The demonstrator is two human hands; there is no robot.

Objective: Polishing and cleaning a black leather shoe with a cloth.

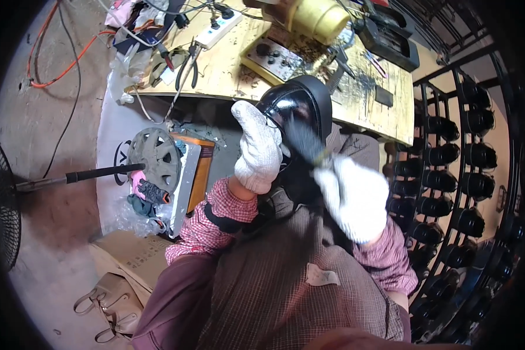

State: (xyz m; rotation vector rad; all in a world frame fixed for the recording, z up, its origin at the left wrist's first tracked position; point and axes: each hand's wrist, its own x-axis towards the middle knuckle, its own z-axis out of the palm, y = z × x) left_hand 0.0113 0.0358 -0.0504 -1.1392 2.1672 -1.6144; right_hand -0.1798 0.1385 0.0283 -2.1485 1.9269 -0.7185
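A glossy black shoe (318, 102) lies over my lap at the bench edge, its rounded toe pointing away from me. My left hand (255, 149), in a white knit glove, is closed on the shoe's left side with the thumb raised. In my right hand (356, 195), also gloved in white, is a brush (302, 140) with dark bristles. Motion smears the bristles, which lie over the shoe's upper; I cannot tell whether they touch it. The glove hides the brush's handle.
Beyond the shoe stands a wooden bench (385, 119) bearing a yellow machine (315, 23), a power strip (219, 30), pliers (188, 69) and a black tray (394, 46). Racks of black shoes (440, 154) line the right. At left are a fan (6, 204), a cardboard box (134, 251) and a bag (114, 303).
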